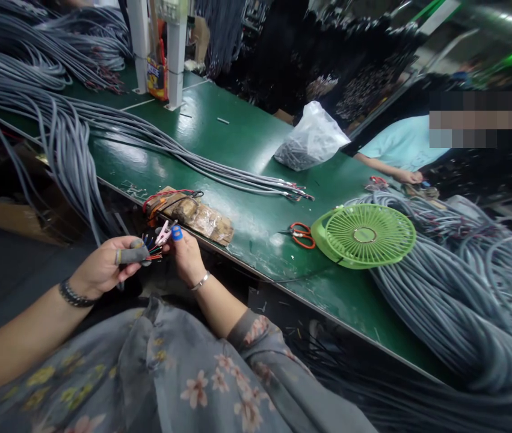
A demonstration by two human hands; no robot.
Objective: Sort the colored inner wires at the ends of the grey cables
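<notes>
My left hand [114, 261], with grey covers on its fingertips, is closed around a cable end. Several thin coloured wires [153, 249] fan out from it toward the right. Close beside them is my right hand [187, 255], blue wrapping on its thumb and its fingers curled. What those fingers pinch is hidden. A pale pink clip [163, 233] shows between the two hands; whether the right hand touches it I cannot tell. Just beyond, a tape-wrapped block [199, 216] lies at the table edge, with red and black leads at its left end.
On the green table [246, 240] lie grey cables [178, 150], orange-handled scissors [303, 236] and a green fan [364, 234]. Farther back is a plastic bag [312, 138]. More cables [445, 300] hang over the right edge. A person in light blue [395, 144] works across the table.
</notes>
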